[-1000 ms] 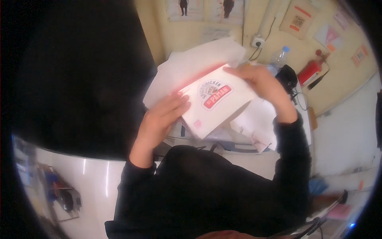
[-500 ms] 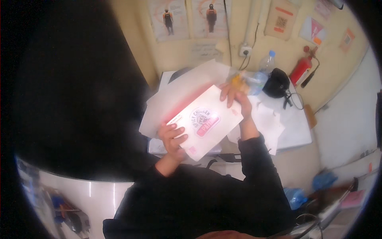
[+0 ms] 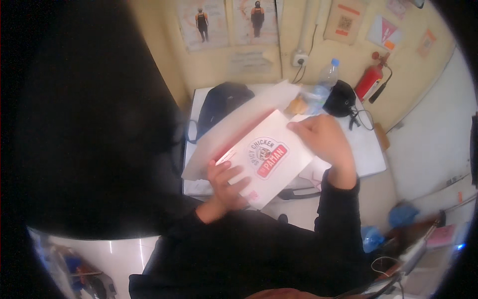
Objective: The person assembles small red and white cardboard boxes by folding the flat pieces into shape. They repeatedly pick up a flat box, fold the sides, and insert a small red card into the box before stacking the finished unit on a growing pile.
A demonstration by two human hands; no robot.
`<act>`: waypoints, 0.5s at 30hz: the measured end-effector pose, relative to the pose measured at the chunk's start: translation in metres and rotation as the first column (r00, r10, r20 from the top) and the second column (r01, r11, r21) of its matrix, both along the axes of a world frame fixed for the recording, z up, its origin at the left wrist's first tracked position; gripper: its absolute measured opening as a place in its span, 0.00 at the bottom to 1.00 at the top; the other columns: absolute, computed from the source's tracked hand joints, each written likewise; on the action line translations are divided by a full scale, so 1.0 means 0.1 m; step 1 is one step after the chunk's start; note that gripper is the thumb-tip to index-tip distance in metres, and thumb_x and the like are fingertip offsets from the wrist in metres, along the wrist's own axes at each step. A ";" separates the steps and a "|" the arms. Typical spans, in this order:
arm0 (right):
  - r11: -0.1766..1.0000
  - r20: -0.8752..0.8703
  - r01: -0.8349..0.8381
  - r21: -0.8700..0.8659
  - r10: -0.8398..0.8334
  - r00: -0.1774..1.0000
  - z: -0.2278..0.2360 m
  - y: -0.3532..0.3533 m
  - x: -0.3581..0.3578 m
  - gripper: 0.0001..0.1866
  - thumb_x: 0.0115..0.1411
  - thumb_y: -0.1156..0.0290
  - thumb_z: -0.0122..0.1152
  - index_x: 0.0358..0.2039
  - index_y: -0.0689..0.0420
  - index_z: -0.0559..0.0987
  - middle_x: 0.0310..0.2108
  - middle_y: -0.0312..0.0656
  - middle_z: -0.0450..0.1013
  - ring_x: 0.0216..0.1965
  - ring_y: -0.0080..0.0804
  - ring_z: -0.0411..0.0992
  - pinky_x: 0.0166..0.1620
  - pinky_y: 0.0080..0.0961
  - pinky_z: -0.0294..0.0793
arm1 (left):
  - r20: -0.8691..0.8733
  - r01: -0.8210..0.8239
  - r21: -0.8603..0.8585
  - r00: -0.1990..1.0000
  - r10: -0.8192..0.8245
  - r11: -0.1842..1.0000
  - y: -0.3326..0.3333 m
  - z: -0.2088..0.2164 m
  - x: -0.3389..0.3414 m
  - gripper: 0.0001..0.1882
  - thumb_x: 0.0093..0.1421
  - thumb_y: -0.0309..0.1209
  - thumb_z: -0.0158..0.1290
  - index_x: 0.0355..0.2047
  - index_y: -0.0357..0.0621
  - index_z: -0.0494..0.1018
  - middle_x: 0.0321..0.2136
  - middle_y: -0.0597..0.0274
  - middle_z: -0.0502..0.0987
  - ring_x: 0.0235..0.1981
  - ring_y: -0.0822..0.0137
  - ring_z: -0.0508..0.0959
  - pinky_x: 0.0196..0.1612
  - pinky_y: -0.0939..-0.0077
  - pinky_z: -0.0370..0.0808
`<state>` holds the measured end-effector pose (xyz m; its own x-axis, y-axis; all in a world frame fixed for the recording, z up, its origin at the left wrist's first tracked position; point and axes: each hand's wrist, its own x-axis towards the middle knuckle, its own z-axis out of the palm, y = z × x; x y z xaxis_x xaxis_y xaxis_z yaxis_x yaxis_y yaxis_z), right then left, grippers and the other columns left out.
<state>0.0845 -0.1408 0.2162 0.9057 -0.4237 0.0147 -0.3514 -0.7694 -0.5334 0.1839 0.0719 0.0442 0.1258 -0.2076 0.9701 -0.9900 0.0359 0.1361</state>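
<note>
A white cardboard food box (image 3: 265, 162) with a round printed logo and a red label is held tilted above the table. Along its far left side stands a wide pale flap (image 3: 234, 130) with a reddish inner edge. My left hand (image 3: 228, 186) grips the near left end, fingers spread over the printed face and thumb hidden. At the far right corner my right hand (image 3: 324, 142) is closed on the box's edge, its fingers bent and partly hidden by the back of the hand.
On the white table (image 3: 368, 154) are a dark blue bag (image 3: 226, 102), a clear bottle with a blue cap (image 3: 327, 79), a yellowish item (image 3: 297, 106) and a black cap-like thing (image 3: 341, 99). A red fire extinguisher (image 3: 369, 83) hangs on the wall. Blue plastic bags (image 3: 403, 215) lie lower right.
My right hand has turned from fingers laid over the box's far corner to a bent grip at its right edge. The box has shifted slightly right and nearer; the left hand moved with it.
</note>
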 end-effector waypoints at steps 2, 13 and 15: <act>0.987 0.197 0.046 -0.153 -0.015 0.980 -0.31 0.04 0.04 0.17 0.59 0.60 0.56 0.29 0.62 0.81 0.29 0.53 0.75 0.30 0.49 0.74 0.34 0.36 0.70 | -0.020 0.005 0.065 1.000 -0.003 0.998 0.04 -0.04 -0.04 0.19 0.61 0.50 0.41 0.38 0.55 0.75 0.44 0.61 0.72 0.52 0.55 0.65 0.61 0.50 0.51; 0.974 0.418 0.195 -0.118 -0.130 0.899 -0.93 -0.05 0.24 0.10 0.57 0.68 0.58 0.30 0.61 0.82 0.28 0.43 0.76 0.30 0.37 0.74 0.35 0.30 0.71 | -0.006 0.103 0.154 0.995 -0.104 0.983 -0.01 -0.25 0.13 0.19 0.59 0.51 0.46 0.39 0.53 0.75 0.44 0.62 0.71 0.50 0.55 0.67 0.58 0.46 0.56; 0.985 0.382 0.135 0.111 -0.168 0.909 -0.93 -0.19 0.28 0.10 0.57 0.68 0.58 0.32 0.61 0.82 0.28 0.39 0.77 0.30 0.31 0.74 0.36 0.28 0.71 | -0.019 0.165 0.163 0.986 -0.164 0.973 0.05 -0.28 0.16 0.23 0.52 0.46 0.58 0.47 0.53 0.72 0.47 0.63 0.71 0.51 0.55 0.68 0.57 0.47 0.60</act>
<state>0.1124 -0.1598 0.1227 0.7600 -0.5700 0.3122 -0.2132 -0.6725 -0.7087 0.1996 0.0771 0.0164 0.0814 -0.3819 0.9206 -0.9717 0.1750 0.1585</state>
